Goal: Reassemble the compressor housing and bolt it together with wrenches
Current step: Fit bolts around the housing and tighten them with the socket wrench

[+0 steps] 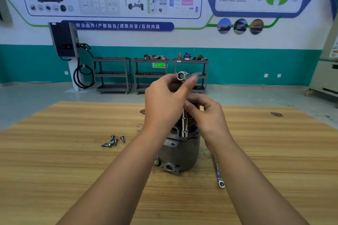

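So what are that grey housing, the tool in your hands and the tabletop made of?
The housing looks dull, rough grey: likely cast metal, perhaps aluminium. The socket wrench shines mirror-bright: probably chrome-plated steel. The tabletop shows streaky tan grain: wood or wood-look laminate.

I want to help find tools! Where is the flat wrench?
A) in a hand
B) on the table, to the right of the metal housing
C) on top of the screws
B: the flat wrench lies on the table, just right of the housing.
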`<state>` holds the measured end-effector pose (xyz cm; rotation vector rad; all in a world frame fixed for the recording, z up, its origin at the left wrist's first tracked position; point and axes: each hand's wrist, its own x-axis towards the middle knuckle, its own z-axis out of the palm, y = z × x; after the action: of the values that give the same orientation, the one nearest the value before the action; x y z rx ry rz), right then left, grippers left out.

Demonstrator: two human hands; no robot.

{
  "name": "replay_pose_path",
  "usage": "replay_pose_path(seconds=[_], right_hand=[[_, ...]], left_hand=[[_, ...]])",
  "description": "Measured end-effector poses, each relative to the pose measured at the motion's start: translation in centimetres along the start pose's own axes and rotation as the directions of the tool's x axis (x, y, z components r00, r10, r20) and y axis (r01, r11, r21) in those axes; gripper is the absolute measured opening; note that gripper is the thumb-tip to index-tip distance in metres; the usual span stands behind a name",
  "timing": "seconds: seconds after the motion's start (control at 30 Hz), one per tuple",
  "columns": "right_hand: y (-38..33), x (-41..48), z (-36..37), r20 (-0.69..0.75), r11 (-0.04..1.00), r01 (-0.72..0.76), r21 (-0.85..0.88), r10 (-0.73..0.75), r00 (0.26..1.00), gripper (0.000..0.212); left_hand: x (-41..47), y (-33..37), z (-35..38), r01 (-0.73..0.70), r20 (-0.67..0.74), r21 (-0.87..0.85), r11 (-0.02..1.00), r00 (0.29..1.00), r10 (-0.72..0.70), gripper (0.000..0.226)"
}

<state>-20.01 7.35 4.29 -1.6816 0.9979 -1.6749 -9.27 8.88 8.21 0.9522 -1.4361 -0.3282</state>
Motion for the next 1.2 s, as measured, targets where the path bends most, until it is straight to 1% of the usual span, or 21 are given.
replay_pose_path(seconds=[0.07,0.1,0.17,0.3,0.4,0.5,0.6,0.7,0.8,0.87,0.93,1.0,1.07,1.1,1.13,1.17,1.2], right_hand=[[0.0,-0.1,0.0,-0.009,1.0,-0.017,-0.01,0.016,1.0,0.009],[-0.1,-0.1,0.0,-0.012,1.0,-0.023,-0.013,0.023,1.0,0.009],[-0.2,-0.1,-0.1,-0.016,0.999,-0.029,-0.016,0.029,0.999,0.008],[-0.4,-0.1,-0.2,-0.002,0.999,-0.052,0.009,0.052,0.999,0.009],[-0.5,-0.1,-0.5,0.022,0.999,-0.035,0.028,0.035,0.999,0.009],[-0.5,0.0,-0.6,0.034,0.999,-0.03,0.018,0.029,0.999,0.011],[-0.3,0.0,-0.7,0.023,0.998,-0.05,0.029,0.049,0.999,0.009],[-0.3,0.0,-0.7,0.035,0.997,-0.06,0.041,0.058,0.998,0.008],[-0.6,0.0,-0.8,0.048,0.997,-0.025,0.072,0.021,0.999,0.019],[-0.9,0.1,-1.0,0.076,1.0,0.021,0.02,-0.023,0.997,0.022],[-1.3,0.3,-1.0,0.107,0.999,0.04,-0.003,-0.04,0.993,0.022],[-1.6,0.5,-0.9,0.111,1.0,0.027,0.016,-0.029,0.993,0.02],[-2.3,0.9,-0.7,0.102,0.998,0.029,0.057,-0.035,0.994,0.013],[-2.7,1.1,-0.7,0.091,0.995,0.057,0.08,-0.064,0.994,0.012],[-3.2,1.3,-0.8,0.074,0.99,0.097,0.105,-0.105,0.992,0.012],[-3.7,1.5,-1.0,0.051,0.982,0.135,0.131,-0.143,0.988,0.014],[-4.0,1.5,-1.4,0.025,0.975,0.159,0.157,-0.165,0.986,0.015]], left_hand=[[-0.1,0.4,0.2,-0.041,-0.085,0.018,0.999,0.995,0.043,0.041],[-0.1,0.6,0.3,-0.044,-0.098,0.03,0.999,0.994,0.047,0.046],[0.1,0.6,0.3,-0.016,-0.077,0.039,0.999,0.997,0.019,0.051],[0.5,0.8,0.2,0.132,0.04,-0.069,0.989,0.991,-0.129,0.046],[1.6,1.3,0.1,0.264,0.141,-0.206,0.942,0.961,-0.239,0.03],[2.8,1.9,0.0,0.366,0.248,-0.185,0.912,0.915,-0.317,0.027],[3.3,2.2,0.2,0.423,0.293,-0.203,0.883,0.887,-0.358,0.031],[3.7,1.9,0.3,0.453,0.324,-0.184,0.872,0.866,-0.381,0.035],[4.3,1.7,-0.1,0.492,0.425,-0.198,0.848,0.822,-0.378,0.045],[4.4,1.8,-0.7,0.548,0.507,-0.226,0.806,0.772,-0.383,0.048],[4.4,1.8,-1.1,0.581,0.527,-0.251,0.774,0.753,-0.394,0.048],[4.3,2.1,-1.3,0.565,0.508,-0.292,0.772,0.776,-0.375,0.047],[4.6,2.7,-1.5,0.523,0.509,-0.374,0.766,0.806,-0.302,0.048],[4.7,3.1,-1.6,0.497,0.506,-0.4,0.77,0.82,-0.267,0.05],[4.7,3.4,-1.6,0.458,0.479,-0.398,0.795,0.843,-0.246,0.052],[4.4,3.7,-1.6,0.399,0.421,-0.359,0.843,0.876,-0.236,0.052],[3.8,3.7,-1.6,0.323,0.33,-0.285,0.902,0.917,-0.224,0.049]])
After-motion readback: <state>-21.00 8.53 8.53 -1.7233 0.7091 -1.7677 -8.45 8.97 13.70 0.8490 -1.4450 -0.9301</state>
